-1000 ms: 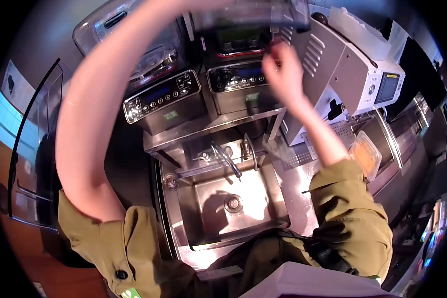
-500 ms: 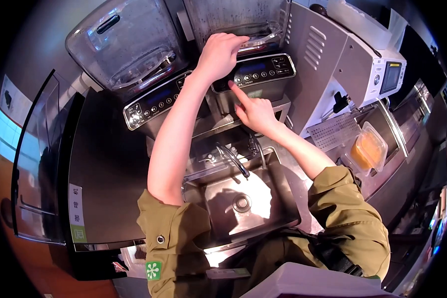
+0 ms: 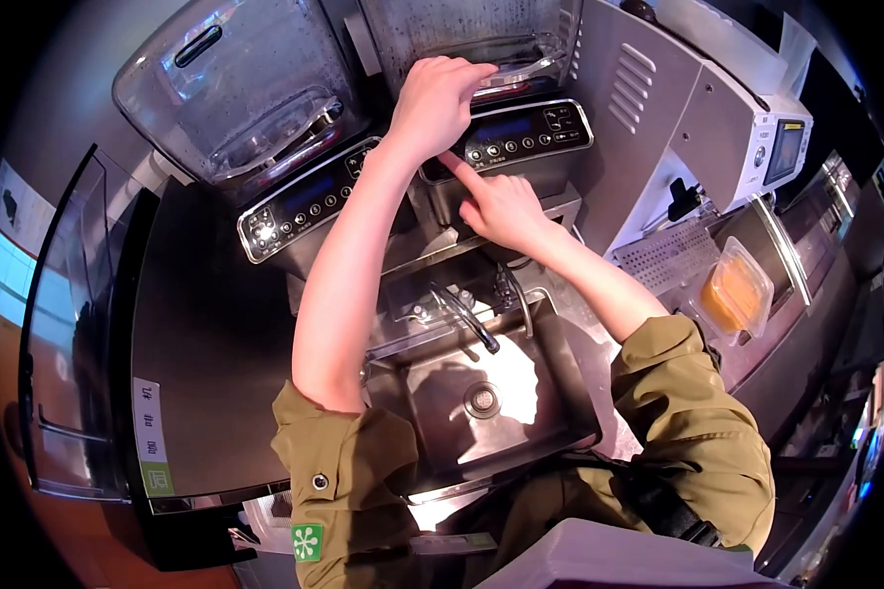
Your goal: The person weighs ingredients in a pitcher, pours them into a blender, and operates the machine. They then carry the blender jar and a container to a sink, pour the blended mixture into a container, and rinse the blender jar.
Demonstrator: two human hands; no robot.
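Two machines with clear plastic covers, which look like blenders, stand side by side beyond the sink. My left hand (image 3: 432, 110) lies at the lower front edge of the right machine's clear cover (image 3: 442, 29), fingers stretched to the right beside its handle (image 3: 525, 71). My right hand (image 3: 506, 208) is below it, index finger extended onto the left end of the black button panel (image 3: 521, 135), other fingers curled, holding nothing. That fingertip is partly hidden by my left wrist. The left machine's cover (image 3: 255, 74) is down above its own button panel (image 3: 309, 201).
Beneath my arms is a metal sink (image 3: 432, 432) with a black faucet (image 3: 467, 319). On the right stand a grey machine with a small screen (image 3: 784, 152), a perforated tray (image 3: 663, 257) and a clear tub of orange food (image 3: 737, 294). A dark cabinet (image 3: 216, 373) is on the left.
The view has shifted slightly. My right index fingertip has moved a little left on the panel, behind my left wrist. My left hand stays at the cover.
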